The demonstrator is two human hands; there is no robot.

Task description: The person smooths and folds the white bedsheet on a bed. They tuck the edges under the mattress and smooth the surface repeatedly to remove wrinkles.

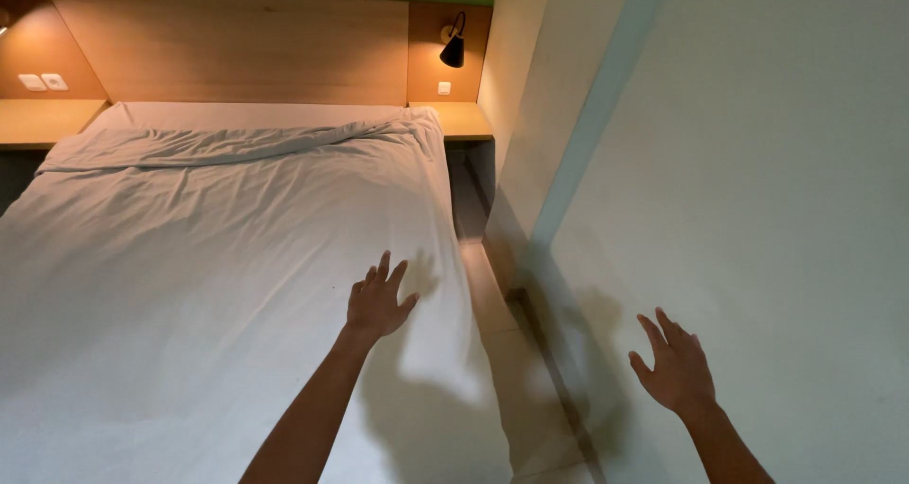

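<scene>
While both hands are spread open and hold nothing, only the left hand is over the bed, palm down above the white sheet near its right edge. The right hand is raised beside the pale wall, well apart from the bedding. The sheet lies ahead and left of both hands, its long axis running away toward a bunched fold below the wooden headboard.

A plain white sheet, a light wooden headboard, a black lamp.
</scene>
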